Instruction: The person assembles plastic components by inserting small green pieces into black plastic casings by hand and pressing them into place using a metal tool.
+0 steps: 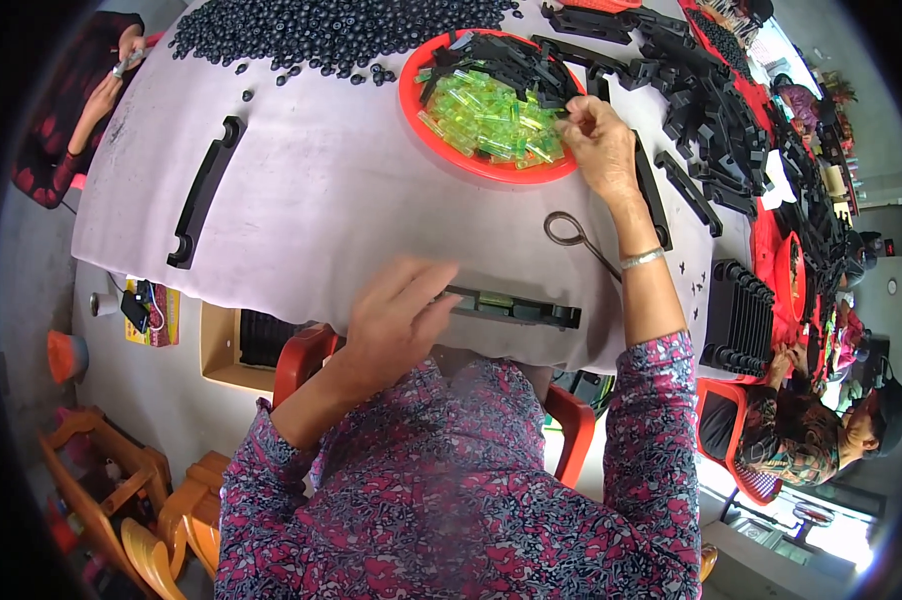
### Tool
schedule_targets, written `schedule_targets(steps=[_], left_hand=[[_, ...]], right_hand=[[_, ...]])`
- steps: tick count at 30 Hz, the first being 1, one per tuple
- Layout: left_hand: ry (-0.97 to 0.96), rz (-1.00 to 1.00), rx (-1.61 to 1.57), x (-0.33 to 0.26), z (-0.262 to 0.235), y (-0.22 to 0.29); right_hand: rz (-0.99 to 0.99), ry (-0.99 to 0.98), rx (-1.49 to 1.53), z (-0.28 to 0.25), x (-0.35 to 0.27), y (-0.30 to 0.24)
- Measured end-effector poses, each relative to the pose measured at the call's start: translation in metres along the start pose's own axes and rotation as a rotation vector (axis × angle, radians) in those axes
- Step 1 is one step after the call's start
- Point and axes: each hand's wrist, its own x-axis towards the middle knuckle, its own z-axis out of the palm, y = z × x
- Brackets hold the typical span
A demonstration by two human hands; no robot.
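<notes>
My right hand (601, 145) is at the right side of a round red tray (451, 164), fingers bent together in a pinch; whatever they hold, if anything, is hidden. Inside the tray lie a heap of clear yellow-green vials (491, 115) and a pile of small flat black pieces (516, 62). Motion smears my left hand (401, 310), which is over the left end of a long black plastic bar (531, 311) by the table's near edge. A greenish vial (495, 299) shows in the bar's middle. Whether the left fingers grip the bar is unclear.
Another black bar (207, 190) lies at the left. Many small round black parts (321, 35) spread along the far side. Scissors (568, 230) rest beside my right forearm. Black bars pile up (711, 110) at right, with a stack (739, 315) nearer. Other people (811, 425) sit around the table.
</notes>
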Motion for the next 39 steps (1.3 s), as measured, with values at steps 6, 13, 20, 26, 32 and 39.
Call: schedule_targets(steps=[6,13,20,26,32,39], left_hand=[[-0.007,-0.028,0.008,-0.007,0.001,-0.008],[-0.116,0.027,0.091,0.000,-0.003,-0.013],[-0.228,0.024,0.158,-0.009,0.007,-0.025],[-0.200,0.020,0.165,-0.011,0.017,-0.015],[-0.167,0.059,0.183,-0.010,0.032,-0.015],[-0.152,0.066,0.178,-0.011,0.034,-0.017]], right_hand=[[-0.236,-0.008,-0.293,0.011,0.012,-0.001],[-0.163,0.235,-0.037,-0.014,-0.010,-0.007],[0.426,0.066,0.703,-0.046,-0.110,-0.051],[0.372,-0.041,0.652,-0.043,-0.178,-0.083],[0.397,0.094,0.578,-0.013,-0.197,-0.088],[0.494,0.136,0.543,-0.004,-0.204,-0.089]])
